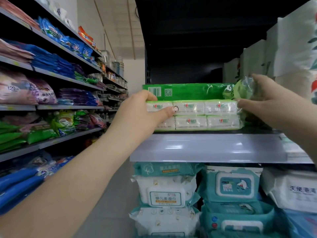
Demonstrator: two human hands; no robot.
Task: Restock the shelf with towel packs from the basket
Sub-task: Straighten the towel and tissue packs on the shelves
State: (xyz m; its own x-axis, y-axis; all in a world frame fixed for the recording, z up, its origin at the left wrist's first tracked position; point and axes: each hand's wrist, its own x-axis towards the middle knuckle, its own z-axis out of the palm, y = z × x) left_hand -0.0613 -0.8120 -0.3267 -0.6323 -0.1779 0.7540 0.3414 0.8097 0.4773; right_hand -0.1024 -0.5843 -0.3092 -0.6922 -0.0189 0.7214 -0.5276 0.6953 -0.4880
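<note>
A green-edged towel pack (204,115) of several small white packets lies on the grey shelf (205,146), its long side facing me. My left hand (145,110) grips its left end, fingers over the top and thumb on the front. At the pack's right end my right hand (267,102) holds it, with crinkled clear wrapping (247,86) bunched under the fingers. A second green pack (185,91) with a barcode and QR code lies flat right behind it. The basket is out of view.
Tall white floral-printed packs (295,48) stand at the shelf's right. Wet-wipe packs (166,191) in white and teal fill the level below. On the left, long shelves (51,73) carry blue, purple and green bags. The shelf's back is dark.
</note>
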